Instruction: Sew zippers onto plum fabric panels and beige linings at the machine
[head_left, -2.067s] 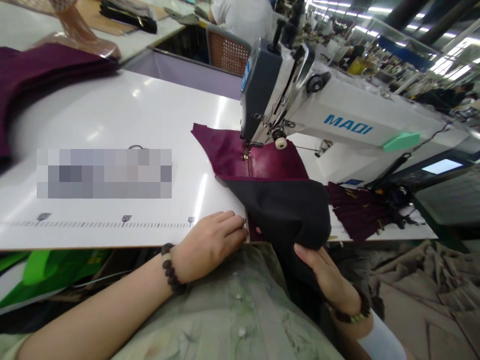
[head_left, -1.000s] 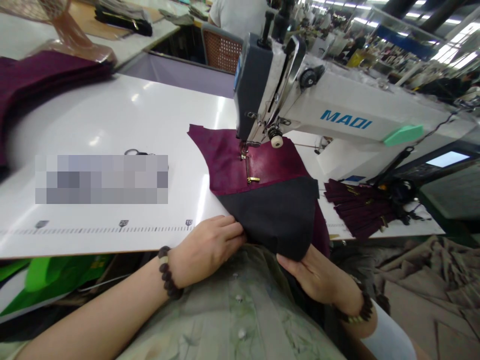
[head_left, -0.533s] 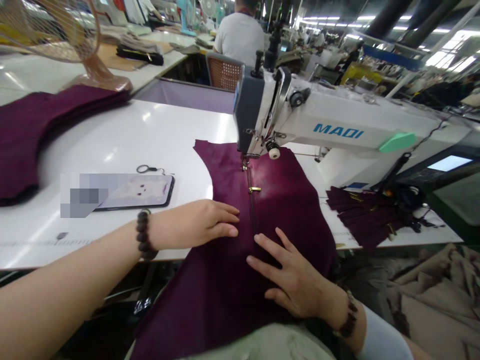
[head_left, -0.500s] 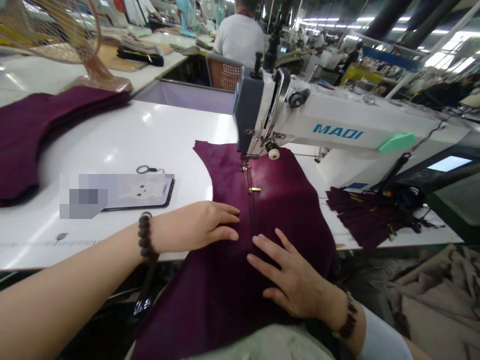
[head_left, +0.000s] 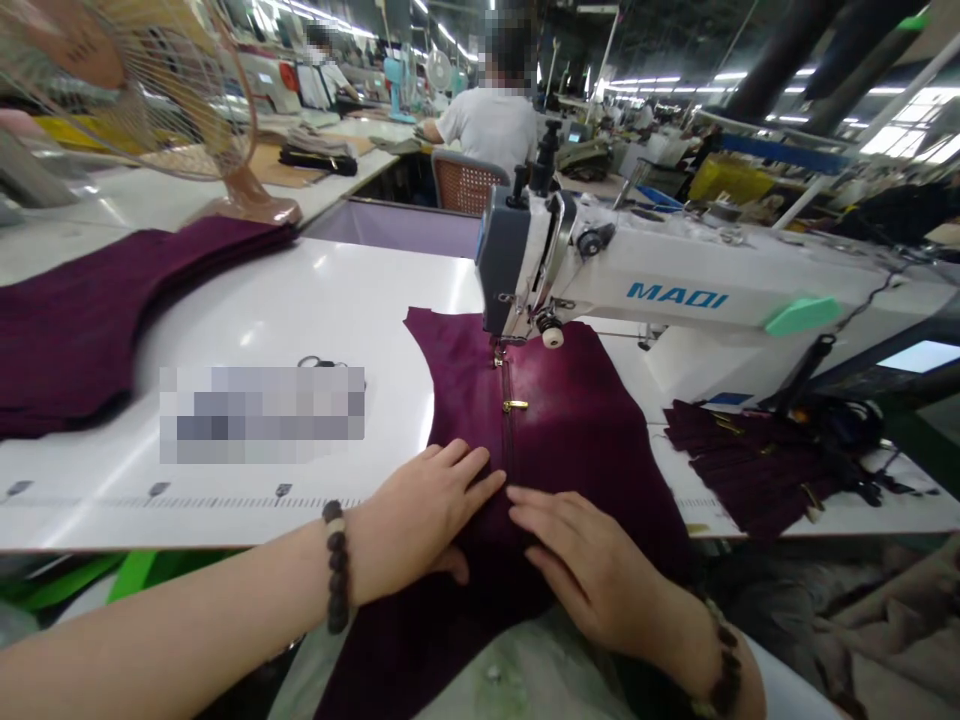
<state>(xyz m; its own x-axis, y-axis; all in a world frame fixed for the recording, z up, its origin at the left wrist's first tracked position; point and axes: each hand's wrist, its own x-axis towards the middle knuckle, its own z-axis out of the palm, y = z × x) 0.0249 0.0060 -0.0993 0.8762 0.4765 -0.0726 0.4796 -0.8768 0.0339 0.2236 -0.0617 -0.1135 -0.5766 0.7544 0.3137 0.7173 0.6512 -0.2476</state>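
A dark purple fabric panel lies under the needle of a white sewing machine and hangs over the table edge toward my lap. A zipper with a gold pull runs down the panel from the presser foot. My left hand rests on the cloth left of the zipper line, its fingers stretched out. On the other side, my right hand lies on the panel with extended fingers, their tips beside the zipper's lower end. Both hands press flat on the cloth without gripping it.
Stacked purple panels lie at the left below a fan. A pixelated flat object sits on the white tabletop. Purple pieces with gold pulls are piled at right. A person sits ahead.
My left hand has turned and moved its fingertips closer to the zipper line. The right hand's fingers have drawn closer together. The camera view has shifted, so the scene sits lower.
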